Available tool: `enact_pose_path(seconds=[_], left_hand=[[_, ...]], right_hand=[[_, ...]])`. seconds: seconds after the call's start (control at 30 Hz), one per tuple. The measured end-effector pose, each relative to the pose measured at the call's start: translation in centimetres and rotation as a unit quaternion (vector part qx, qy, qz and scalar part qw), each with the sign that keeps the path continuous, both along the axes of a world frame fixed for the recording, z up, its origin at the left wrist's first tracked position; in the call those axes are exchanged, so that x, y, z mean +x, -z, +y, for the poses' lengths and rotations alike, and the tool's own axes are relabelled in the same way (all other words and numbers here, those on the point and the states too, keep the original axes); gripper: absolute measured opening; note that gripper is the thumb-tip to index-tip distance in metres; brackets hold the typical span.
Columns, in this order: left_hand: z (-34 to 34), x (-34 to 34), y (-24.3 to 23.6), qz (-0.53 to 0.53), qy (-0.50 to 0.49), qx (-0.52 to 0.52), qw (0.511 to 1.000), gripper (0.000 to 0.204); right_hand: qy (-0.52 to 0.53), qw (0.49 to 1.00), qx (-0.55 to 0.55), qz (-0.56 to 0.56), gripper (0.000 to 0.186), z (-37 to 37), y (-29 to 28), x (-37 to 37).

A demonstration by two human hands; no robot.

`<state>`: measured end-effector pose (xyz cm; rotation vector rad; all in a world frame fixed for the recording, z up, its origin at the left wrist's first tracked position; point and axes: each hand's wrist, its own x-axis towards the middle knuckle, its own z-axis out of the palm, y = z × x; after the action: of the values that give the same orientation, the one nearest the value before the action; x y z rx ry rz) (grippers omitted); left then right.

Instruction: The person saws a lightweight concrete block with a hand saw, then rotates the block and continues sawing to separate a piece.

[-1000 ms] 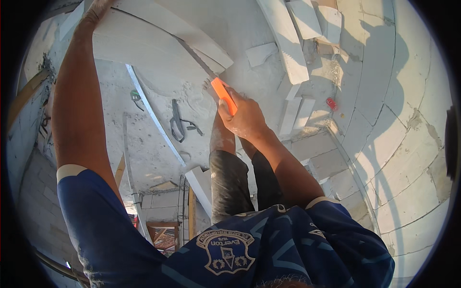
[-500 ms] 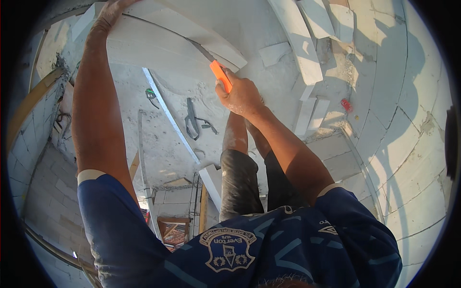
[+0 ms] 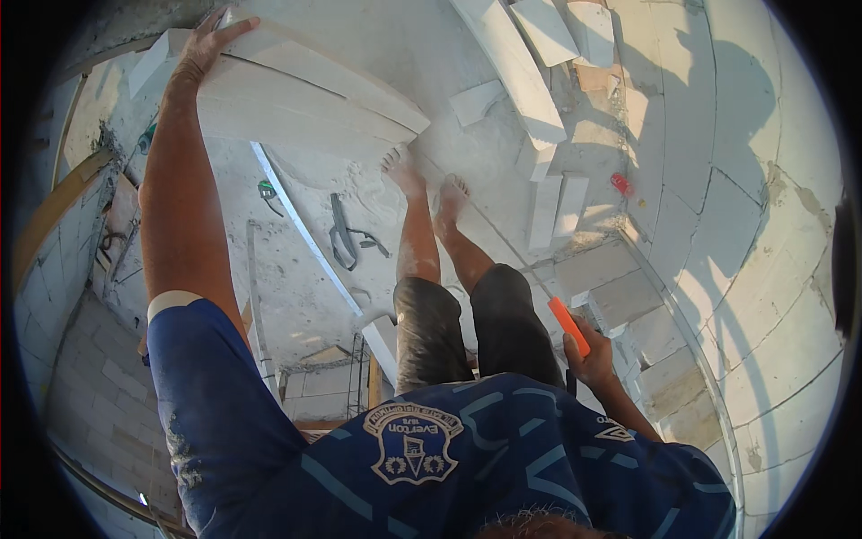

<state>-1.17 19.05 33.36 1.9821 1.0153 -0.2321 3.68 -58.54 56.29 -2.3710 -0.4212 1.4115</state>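
Observation:
My right hand (image 3: 593, 357) is closed round the orange handle of a hand saw (image 3: 568, 325), back beside my right thigh. From there the saw's long thin blade slants up to the left, its tip close to the right end of a white block (image 3: 287, 106). A dark lengthwise cut runs along this block, parting a narrower strip from the wider part. At the block's far left end my left hand (image 3: 215, 40) lies with thumb and fingers spread, pressing on it. Whether the blade tip still touches the block I cannot tell.
A metal straightedge (image 3: 305, 229), a green tape measure (image 3: 267, 189) and a grey strap (image 3: 341, 234) lie on the dusty floor near my bare feet. Long white blocks (image 3: 516, 76) and offcuts stand at the right, beside a red object (image 3: 621, 185) and a block wall (image 3: 745, 269).
My right hand has pulled the saw back toward my body, down and to the right, drawing the blade out of the cut. My left hand stays on the block.

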Motion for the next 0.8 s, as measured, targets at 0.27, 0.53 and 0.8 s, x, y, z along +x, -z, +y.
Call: enact_pose_path(seconds=[0.27, 0.53, 0.8], left_hand=[[-4.9, 0.0, -3.0, 0.055, -0.017, 0.061, 0.996, 0.114], [-12.9, -0.9, -7.5, 0.074, 0.076, 0.192, 0.976, 0.115], [-28.0, -1.6, -14.9, 0.042, 0.047, 0.341, 0.938, 0.110]], right_hand=[[0.139, 0.982, -0.033, -0.123, 0.040, -6.3, 0.0, 2.1], [0.312, 0.944, 0.037, -0.101, 0.028, -2.1, 5.6, 1.7], [0.285, 0.957, -0.048, -0.034, 0.030, -2.5, 4.4, -0.9]])
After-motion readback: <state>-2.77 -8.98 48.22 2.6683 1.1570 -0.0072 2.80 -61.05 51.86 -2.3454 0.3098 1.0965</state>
